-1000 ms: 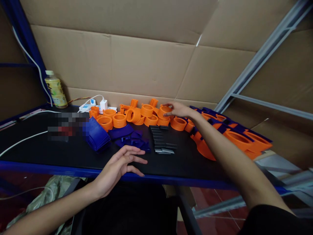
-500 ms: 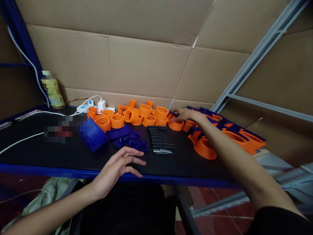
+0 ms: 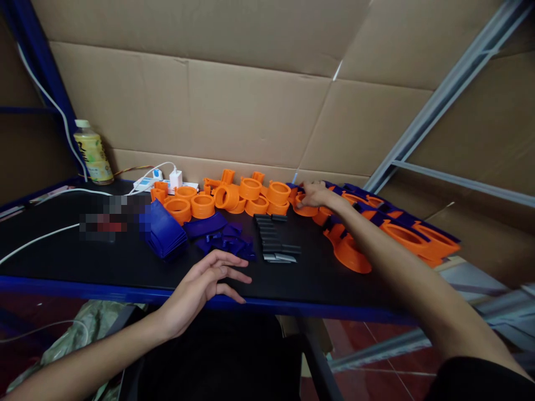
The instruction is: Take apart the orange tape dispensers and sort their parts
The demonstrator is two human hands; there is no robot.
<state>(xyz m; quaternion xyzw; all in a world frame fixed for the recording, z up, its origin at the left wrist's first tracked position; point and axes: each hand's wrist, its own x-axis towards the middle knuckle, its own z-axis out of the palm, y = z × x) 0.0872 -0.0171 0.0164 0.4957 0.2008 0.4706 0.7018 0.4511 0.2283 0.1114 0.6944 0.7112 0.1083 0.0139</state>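
Note:
My right hand [image 3: 314, 194] reaches far across the black table [image 3: 83, 262] and rests on an orange plastic ring [image 3: 304, 210] at the back, fingers curled onto it. More orange rings [image 3: 251, 189] crowd a row to its left. My left hand [image 3: 203, 284] lies at the table's front edge, palm up, fingers spread and holding nothing. Just beyond it are dark blue plastic parts [image 3: 225, 238], a stack of blue pieces [image 3: 165, 229] and a row of black strips [image 3: 273, 239].
Larger orange and blue parts [image 3: 401, 231] stretch along the right side. A drink bottle [image 3: 92, 153] stands at the back left beside a white power strip [image 3: 154, 181] with cables. Cardboard lines the wall behind; a grey metal frame [image 3: 438, 100] rises on the right.
My right hand has slid from the ring stack at the back centre rightward onto a lower orange ring. My left hand has stayed put.

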